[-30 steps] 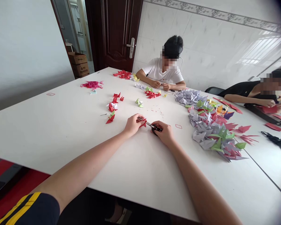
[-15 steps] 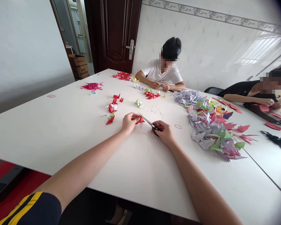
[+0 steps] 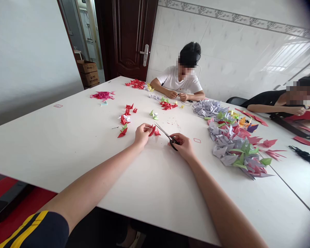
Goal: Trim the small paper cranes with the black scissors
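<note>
Two bare hands sit at the near edge of the white table point(image 3: 54, 148), close together. Right hand point(image 3: 182, 146): closed round the finger loops of the black-handled scissors point(image 3: 164, 132), blades aimed up and left. I can't tell from here how far they're parted. Left hand point(image 3: 142, 135): narrow pinch, fingertips point(image 3: 146, 126) on a small red folded paper piece point(image 3: 152, 131), which I read as held. A second red paper piece point(image 3: 157, 133) lies just beside it; I can't tell if it's held. Work in hand reads as scissor work on red paper. Blades are near the paper, not on it, so any cut first calls for bringing them onto it.

Just right of the scissors: small red paper outline point(image 3: 197, 140). Left of the hands: loose column of red and green paper cranes point(image 3: 123, 121). Right: big heap of lilac, green and red paper cranes point(image 3: 234, 144). Far end: person in a white T-shirt point(image 3: 177, 80), hands together at the table. Far right: person in a black top point(image 3: 268, 105), near red paper strips point(image 3: 254, 116). Beyond: dark wooden door point(image 3: 126, 38).
</note>
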Demonstrator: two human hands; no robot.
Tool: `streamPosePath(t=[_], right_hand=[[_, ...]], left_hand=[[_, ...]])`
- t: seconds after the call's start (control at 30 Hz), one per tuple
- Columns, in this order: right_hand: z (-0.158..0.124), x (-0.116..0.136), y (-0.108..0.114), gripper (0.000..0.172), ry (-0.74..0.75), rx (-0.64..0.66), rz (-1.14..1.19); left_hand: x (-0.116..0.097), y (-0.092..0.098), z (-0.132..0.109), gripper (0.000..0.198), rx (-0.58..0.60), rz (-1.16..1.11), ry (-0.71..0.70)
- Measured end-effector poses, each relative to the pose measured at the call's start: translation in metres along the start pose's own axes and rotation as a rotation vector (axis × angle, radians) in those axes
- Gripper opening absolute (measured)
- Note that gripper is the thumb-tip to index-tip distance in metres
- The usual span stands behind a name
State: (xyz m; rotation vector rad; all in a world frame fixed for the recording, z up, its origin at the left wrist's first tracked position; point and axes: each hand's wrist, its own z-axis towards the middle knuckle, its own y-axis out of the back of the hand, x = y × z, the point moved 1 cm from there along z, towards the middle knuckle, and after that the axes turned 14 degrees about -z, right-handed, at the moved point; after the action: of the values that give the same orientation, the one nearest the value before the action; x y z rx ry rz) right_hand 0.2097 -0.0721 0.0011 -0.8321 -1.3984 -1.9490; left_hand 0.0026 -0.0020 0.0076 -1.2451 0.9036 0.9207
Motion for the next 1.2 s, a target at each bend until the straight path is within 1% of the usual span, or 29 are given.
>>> streamPosePath(t=[0.1,0.2,0.47,0.73,0.9,1.0,1.2], right_hand=[[0.001,-0.001,0.0,0.032,-0.021,-0.017,0.018],[0.002,-0.003,0.001,0.032,-0.018,-0.017,-0.005],[0.003,-0.01,0.002,0.035,0.028,0.054,-0.072],[0.003,-0.009,0.008,0.033,0.088,0.02,-0.163],[0.002,-0.005,0.01,0.033,0.106,0.01,-0.219],[0.002,-0.001,0.01,0.032,0.14,-0.005,-0.25],[0.0,0.006,0.005,0.032,0.21,-0.009,-0.265]], left_hand=[[-0.002,-0.001,-0.001,0.007,-0.001,0.006,-0.005],[-0.003,-0.002,-0.001,0.007,-0.003,-0.003,-0.024],[-0.004,-0.002,-0.001,0.008,-0.007,0.008,-0.063],[-0.004,-0.003,0.0,0.009,-0.01,0.026,-0.084],[-0.006,-0.003,-0.002,0.01,0.011,0.072,-0.145],[-0.008,-0.004,-0.004,0.014,0.042,0.06,-0.161],[-0.009,-0.007,-0.008,0.033,0.103,0.03,-0.149]])
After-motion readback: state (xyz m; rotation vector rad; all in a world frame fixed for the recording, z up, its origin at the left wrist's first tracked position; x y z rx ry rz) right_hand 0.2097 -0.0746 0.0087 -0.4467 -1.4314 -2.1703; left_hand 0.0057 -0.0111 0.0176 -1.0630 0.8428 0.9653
